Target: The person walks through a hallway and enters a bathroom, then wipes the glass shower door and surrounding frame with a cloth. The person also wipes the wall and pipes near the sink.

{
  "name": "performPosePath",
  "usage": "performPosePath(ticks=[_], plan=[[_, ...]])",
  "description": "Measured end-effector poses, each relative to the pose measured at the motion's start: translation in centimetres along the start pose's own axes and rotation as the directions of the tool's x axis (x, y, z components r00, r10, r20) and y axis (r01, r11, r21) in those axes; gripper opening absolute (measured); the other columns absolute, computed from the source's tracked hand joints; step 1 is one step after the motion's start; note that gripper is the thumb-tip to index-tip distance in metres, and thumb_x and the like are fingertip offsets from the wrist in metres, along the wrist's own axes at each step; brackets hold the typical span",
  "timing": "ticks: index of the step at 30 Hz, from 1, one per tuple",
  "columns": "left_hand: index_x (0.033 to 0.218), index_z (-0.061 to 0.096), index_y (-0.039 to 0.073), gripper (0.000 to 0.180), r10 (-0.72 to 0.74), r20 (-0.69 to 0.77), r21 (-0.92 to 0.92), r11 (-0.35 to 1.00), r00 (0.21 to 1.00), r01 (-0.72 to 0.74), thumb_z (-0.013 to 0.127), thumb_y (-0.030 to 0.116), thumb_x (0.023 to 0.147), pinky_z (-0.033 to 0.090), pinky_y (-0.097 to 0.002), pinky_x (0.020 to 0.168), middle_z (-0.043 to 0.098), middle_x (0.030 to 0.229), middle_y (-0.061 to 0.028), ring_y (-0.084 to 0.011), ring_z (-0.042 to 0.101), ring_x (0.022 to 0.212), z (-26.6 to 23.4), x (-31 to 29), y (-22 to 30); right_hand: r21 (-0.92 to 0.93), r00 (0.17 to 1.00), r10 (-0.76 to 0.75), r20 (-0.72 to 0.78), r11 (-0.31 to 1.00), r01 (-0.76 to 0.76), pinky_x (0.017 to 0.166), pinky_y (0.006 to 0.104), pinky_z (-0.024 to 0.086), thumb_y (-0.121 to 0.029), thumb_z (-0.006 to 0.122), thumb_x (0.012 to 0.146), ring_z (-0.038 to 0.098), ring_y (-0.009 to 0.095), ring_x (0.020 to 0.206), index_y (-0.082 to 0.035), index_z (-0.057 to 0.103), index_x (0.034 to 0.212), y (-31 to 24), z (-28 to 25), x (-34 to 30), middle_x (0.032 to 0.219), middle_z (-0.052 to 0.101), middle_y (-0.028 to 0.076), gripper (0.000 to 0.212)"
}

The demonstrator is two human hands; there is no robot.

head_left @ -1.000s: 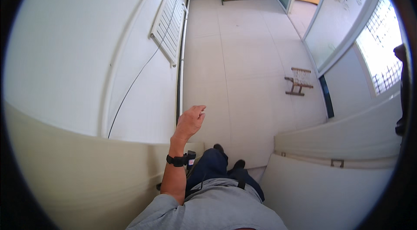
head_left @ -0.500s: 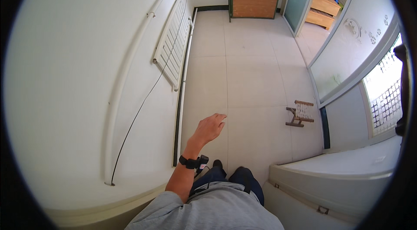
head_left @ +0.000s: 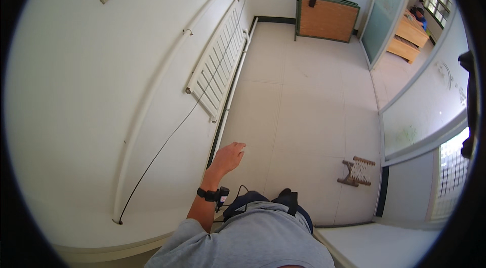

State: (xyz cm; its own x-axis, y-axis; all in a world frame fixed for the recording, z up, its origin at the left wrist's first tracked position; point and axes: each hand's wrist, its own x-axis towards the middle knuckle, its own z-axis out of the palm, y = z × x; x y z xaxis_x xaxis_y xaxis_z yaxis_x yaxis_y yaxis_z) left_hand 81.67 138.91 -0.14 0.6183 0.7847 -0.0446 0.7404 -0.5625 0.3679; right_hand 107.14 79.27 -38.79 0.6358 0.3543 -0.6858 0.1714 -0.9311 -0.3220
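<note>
Near the wall, left hand (head_left: pixel 229 156): loosely curled, holding nothing.
White ribbed wall radiator (head_left: pixel 216 65): well ahead of it, apart.

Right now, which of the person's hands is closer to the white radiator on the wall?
Left. The left hand is raised just below the radiator, apart from it and holding nothing. The right hand is out of view.
</note>
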Motion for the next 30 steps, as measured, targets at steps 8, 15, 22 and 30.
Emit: performPosePath(ticks=[8,15,22,30], plan=[[0.127,0.063,0.011,0.031,-0.243,0.037,0.011,0.970,0.969,0.243,0.057,0.022,0.099,0.054,-0.0471,0.094,0.068,0.123,-0.0142,-0.0365,0.066,0.110,0.7,5.4,-5.7,0.046,0.910,-0.257,-0.325,0.957,0.286,0.081,0.0510,0.055,-0.017,0.063,0.081,0.070,0.045,0.090,0.003,0.073,0.098,-12.5,-13.3,13.7,0.094,0.072,0.028,0.028],[0.123,0.066,0.010,0.029,-0.303,-0.041,-0.043,0.952,0.952,0.302,0.057,0.018,0.097,0.055,-0.0469,0.092,0.070,0.119,-0.0133,-0.0370,0.066,0.110,-1.0,19.4,-11.6,-0.086,0.927,-0.308,-0.216,0.951,0.296,0.080,0.0495,0.056,-0.017,0.062,0.082,0.072,0.043,0.089,0.002,0.076,0.097,-24.5,-18.0,20.9,0.092,0.074,0.027,0.028],[0.118,0.065,0.010,0.023,-0.036,0.030,0.006,0.999,0.999,0.036,0.059,0.019,0.097,0.057,-0.0472,0.084,0.069,0.111,-0.0135,-0.0361,0.069,0.100,-0.5,34.0,-10.2,-0.020,0.993,-0.075,-0.093,0.997,0.073,0.080,0.0497,0.057,-0.026,0.065,0.080,0.074,0.038,0.088,-0.005,0.080,0.103,-27.0,-16.5,25.7,0.091,0.075,0.024,0.035],[0.120,0.064,0.009,0.025,-0.065,0.103,0.083,0.995,0.992,0.057,0.057,0.018,0.098,0.057,-0.0489,0.084,0.069,0.109,-0.0151,-0.0365,0.069,0.099,-0.8,47.4,-8.7,-0.143,0.999,-0.044,0.005,0.989,0.044,0.071,0.0529,0.054,-0.026,0.067,0.080,0.071,0.036,0.076,-0.005,0.079,0.090,-29.5,-17.2,35.6,0.081,0.074,0.019,0.026]])
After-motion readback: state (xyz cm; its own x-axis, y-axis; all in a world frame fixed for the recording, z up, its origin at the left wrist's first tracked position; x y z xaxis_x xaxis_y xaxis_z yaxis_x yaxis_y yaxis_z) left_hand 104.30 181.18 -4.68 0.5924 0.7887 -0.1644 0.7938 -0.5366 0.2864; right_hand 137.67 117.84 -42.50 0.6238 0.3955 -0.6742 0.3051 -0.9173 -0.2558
